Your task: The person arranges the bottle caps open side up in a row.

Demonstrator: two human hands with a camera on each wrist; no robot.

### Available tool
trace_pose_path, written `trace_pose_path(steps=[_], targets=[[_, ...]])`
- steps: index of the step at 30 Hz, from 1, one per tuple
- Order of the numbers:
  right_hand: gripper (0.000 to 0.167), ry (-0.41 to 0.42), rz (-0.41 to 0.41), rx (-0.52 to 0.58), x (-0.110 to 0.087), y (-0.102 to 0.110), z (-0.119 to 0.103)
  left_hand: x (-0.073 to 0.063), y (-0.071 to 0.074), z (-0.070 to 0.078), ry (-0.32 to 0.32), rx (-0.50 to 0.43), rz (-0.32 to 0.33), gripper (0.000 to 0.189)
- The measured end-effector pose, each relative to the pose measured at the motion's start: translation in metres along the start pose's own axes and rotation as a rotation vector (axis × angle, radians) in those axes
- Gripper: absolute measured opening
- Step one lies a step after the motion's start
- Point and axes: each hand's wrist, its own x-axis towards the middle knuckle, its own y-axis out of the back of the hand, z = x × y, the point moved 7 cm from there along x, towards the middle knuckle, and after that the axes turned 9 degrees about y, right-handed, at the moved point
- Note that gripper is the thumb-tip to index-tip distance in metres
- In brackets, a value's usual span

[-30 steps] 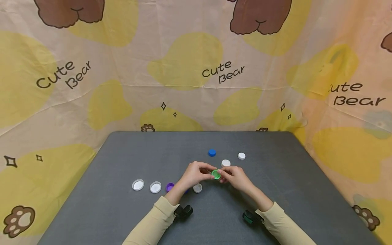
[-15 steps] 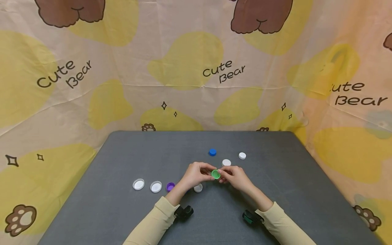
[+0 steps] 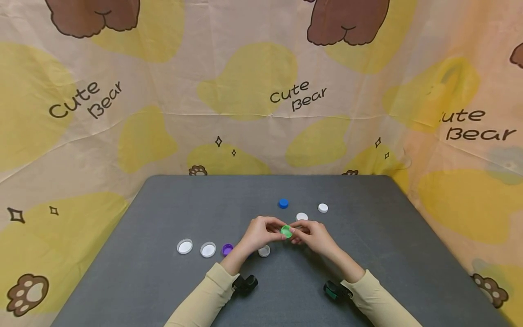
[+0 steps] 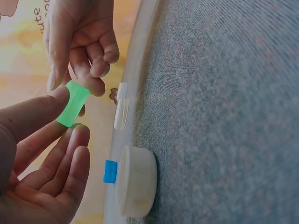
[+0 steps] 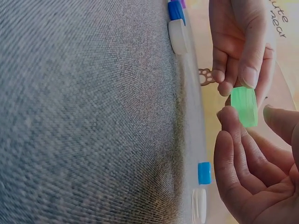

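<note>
- Since half a second ago, the green cap (image 3: pixel 286 231) has shifted slightly toward the left hand (image 3: pixel 259 231); both hands sit almost as they were.
- Cap's place: raised above the table (image 3: pixel 196 209), between the hands, pinched by the left hand's thumb and fingers.
- Beside it, the right hand (image 3: pixel 316 237) holds its thumb apart from the cap; whether its fingers touch cannot be told.
- "Cute Bear" is lettered in black across the hanging cloth (image 3: pixel 245 177), complete twice; at right it reads "ute Bear".
- Green material looks translucent, short and round, with faintly ridged sides.
- Table surface: grey, finely woven in texture.
- Around lie round caps: a blue cap (image 3: pixel 283 203), a purple cap (image 3: pixel 227 249) and several white ones, two with raised rims (image 3: pixel 196 248).
</note>
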Motion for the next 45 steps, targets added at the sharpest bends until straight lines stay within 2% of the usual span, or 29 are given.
trace_pose_path(steps=[10,26,32,39,45], targets=[[0.03,0.032,-0.005,-0.049,0.003,-0.001,0.025,-0.001,0.001,-0.001,0.024,-0.003,-0.006,0.025],[0.028,0.084,-0.043,-0.128,0.001,-0.005,0.032,-0.005,-0.002,-0.003,0.04,0.011,-0.057,0.023],[0.028,0.094,-0.039,-0.15,0.0,-0.005,0.03,-0.006,-0.003,-0.004,0.036,0.0,-0.061,0.022],[0.026,0.129,-0.022,-0.24,-0.001,-0.004,0.028,-0.007,-0.007,-0.005,0.032,-0.006,-0.09,0.023],[0.024,0.141,-0.033,-0.244,-0.003,-0.005,0.029,-0.007,-0.01,-0.008,0.031,0.02,-0.104,0.023]])
